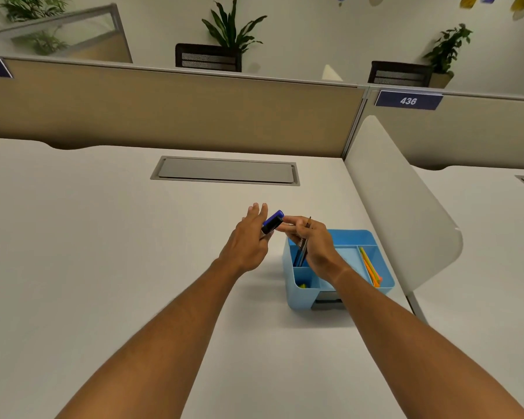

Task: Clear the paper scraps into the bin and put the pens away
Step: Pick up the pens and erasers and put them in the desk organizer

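Here the white desk (109, 267) takes up most of the view, bare of any paper scraps that I can see, and no bin shows anywhere. Toward its right edge sits a blue organizer (339, 267), the landmark for everything else. Just left of the organizer, the left hand (248, 240) hovers with fingers straight and loosely together, and a dark marker with a blue cap (273, 221) lies against its palm side; whether the left thumb pinches it or the right fingertips alone carry it, I cannot tell. Above the organizer's rear-left slot, the right hand (310, 246) is curled around a few pens (302, 247) whose lower ends dip into that slot. Bright orange and green strips (369, 267) lie in the organizer's right-hand slot. The pens look light, stiff and smooth, so probably a bit slippery; a pinch at mid-barrel should steer them down upright without their fanning out.
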The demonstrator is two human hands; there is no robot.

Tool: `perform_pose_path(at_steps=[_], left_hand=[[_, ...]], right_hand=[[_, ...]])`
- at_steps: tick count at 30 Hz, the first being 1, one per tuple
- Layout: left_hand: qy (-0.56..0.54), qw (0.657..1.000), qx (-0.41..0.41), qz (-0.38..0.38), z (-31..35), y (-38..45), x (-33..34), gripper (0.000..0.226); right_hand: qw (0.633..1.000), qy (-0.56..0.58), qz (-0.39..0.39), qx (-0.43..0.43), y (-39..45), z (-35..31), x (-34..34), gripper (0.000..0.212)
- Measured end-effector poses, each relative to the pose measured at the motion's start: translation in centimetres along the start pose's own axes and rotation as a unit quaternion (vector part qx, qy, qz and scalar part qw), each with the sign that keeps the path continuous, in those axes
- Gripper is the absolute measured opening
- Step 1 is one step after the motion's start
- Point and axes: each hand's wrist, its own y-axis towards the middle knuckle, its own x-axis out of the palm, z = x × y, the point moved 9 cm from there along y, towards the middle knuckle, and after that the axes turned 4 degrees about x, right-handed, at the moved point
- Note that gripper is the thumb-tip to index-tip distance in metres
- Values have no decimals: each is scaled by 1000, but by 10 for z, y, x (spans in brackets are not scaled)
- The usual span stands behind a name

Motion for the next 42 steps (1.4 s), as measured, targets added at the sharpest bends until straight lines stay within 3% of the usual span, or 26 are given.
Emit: perform_pose_path(at_steps=[11,19,24,29,33,37,42], left_hand=[[-13,1000,3,1,4,-8,-2,62],[-112,993,-41,0,17,-5,-10,52],[-232,969,-74,-31,25,2,-11,53],[-356,925,-74,-105,48,4,1,35],[-396,904,-86,-135,58,2,10,29],[-398,901,-83,-150,61,2,14,26],[-378,913,-85,-127,56,5,18,41]], right_hand=[[1000,-6,2,-4,-3,-1,2,39],[1000,13,27,-4,-3,-12,-10,33],[998,-31,-8,-45,0,-47,-6,59],[984,-104,-146,-11,-3,-61,24,44],[983,-118,-139,4,0,-55,21,52],[984,-130,-121,-9,0,-57,15,30],[986,-133,-103,-19,-2,-59,14,37]])
